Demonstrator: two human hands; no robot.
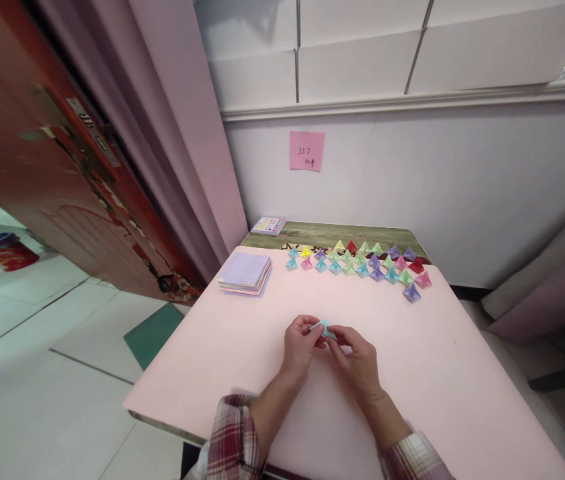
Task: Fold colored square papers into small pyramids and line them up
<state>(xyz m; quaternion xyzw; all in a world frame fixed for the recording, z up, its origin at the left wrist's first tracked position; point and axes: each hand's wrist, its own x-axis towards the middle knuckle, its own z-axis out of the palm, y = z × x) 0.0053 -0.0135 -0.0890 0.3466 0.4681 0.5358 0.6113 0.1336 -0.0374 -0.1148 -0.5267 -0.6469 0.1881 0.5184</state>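
Note:
A small light-blue folded paper piece (323,327) is pinched between both hands just above the pink table (432,373). My left hand (301,345) grips its left side with closed fingers. My right hand (356,357) grips the right side, fingers also closed round it. Beyond the hands, near the table's far edge, several finished folded paper shapes (362,265) in many colours lie in rows. A stack of square coloured paper sheets (245,273), lilac on top, lies at the far left of the table.
A small pack of paper (268,225) rests on the green strip at the table's back edge. A pink note (307,151) is stuck on the white wall. A red-brown door (37,147) and curtain stand left; a tiled floor lies below.

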